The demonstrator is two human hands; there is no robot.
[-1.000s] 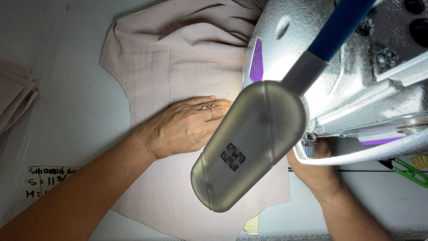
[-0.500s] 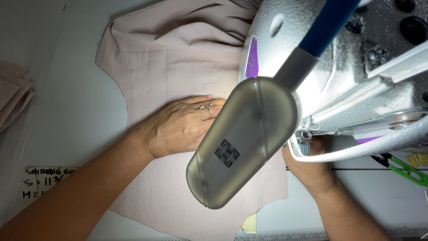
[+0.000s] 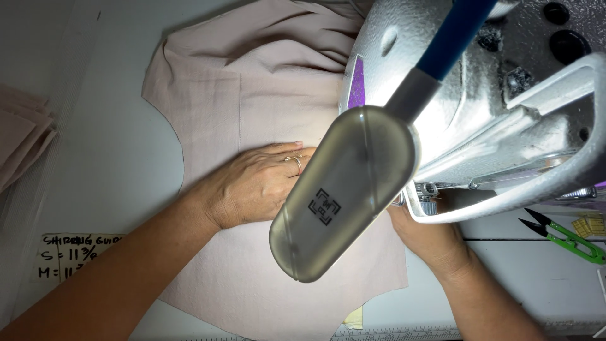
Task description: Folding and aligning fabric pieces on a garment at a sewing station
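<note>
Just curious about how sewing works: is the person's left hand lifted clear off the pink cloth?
No, the left hand lies flat, palm down, on the pink cloth beside the sewing machine.

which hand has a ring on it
The left hand, lying flat on the pink fabric, wears the ring. The right hand, by the sewing machine, shows none.

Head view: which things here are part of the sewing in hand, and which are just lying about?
In use: pink fabric piece, flat under left hand; right hand; sewing machine; its lamp.
Lying about: green thread snips; stacked pink pieces; handwritten note.
</note>
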